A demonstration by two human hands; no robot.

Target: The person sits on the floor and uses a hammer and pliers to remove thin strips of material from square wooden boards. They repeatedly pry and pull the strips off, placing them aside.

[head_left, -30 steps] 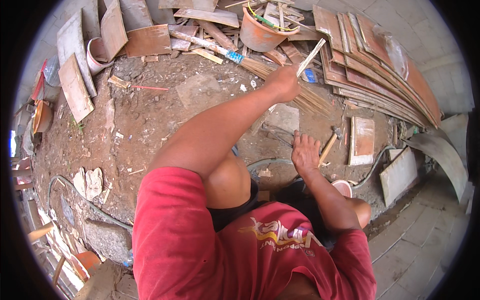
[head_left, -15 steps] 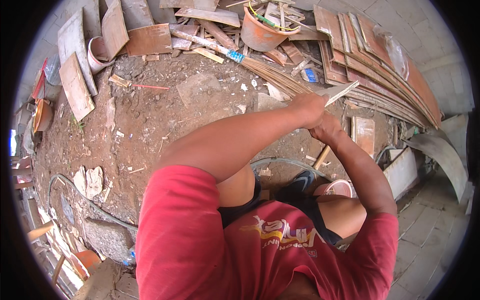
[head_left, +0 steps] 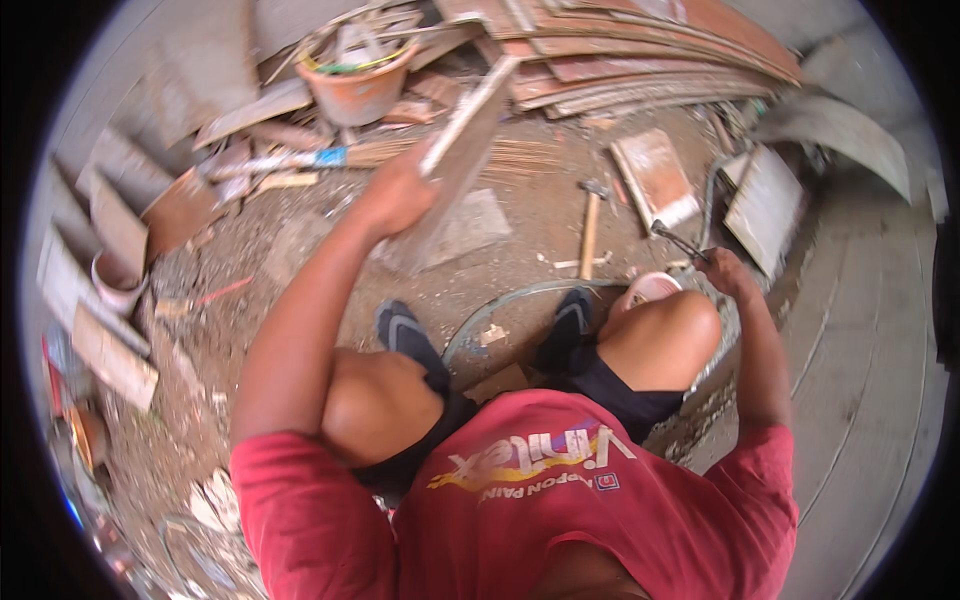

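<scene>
My left hand (head_left: 398, 198) is closed on the edge of a plywood board (head_left: 462, 150), which is raised and tilted in front of me. Part of the board's face is blurred. Out to the right, my right hand (head_left: 728, 272) grips a slim dark metal tool (head_left: 682, 240); its exact kind is too small to make out. Between the hands, a hammer (head_left: 591, 230) with a wooden handle lies on the dirt. Beside my right knee stands a pale pink bucket (head_left: 652, 288), partly hidden by the leg.
Behind the board lies a broom (head_left: 375, 154). An orange bucket (head_left: 358, 92) full of scraps stands at the back, with stacked plywood sheets (head_left: 640, 75) to its right. Loose panels (head_left: 655, 180) lie nearer. A hose (head_left: 500, 300) curves past my feet; a block wall (head_left: 840, 350) runs along the right.
My hands were together at the board and are now apart: the left holds the board, the right has moved right with the metal tool. My view has turned right, bringing the hammer into sight.
</scene>
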